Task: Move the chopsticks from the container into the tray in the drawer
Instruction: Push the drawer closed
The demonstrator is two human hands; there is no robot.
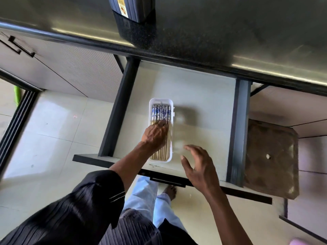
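Note:
A white tray (171, 138) lies in the open drawer (203, 106), a little left of the middle. Several chopsticks (160, 113) with blue-and-white patterned ends lie side by side in it, the patterned ends pointing toward the counter. My left hand (154, 136) rests on the chopsticks in the tray, fingers laid flat over them. Just right of the tray's near end, my right hand (199, 165) hovers over the drawer floor, fingers spread and holding nothing. A dark container (131, 7) stands on the counter above the drawer.
The dark countertop (230, 41) overhangs the drawer's far end. Dark drawer sides (116, 112) run along left and right. A brown square stool (270, 158) stands beside the drawer at the right. My feet and legs are below the drawer front.

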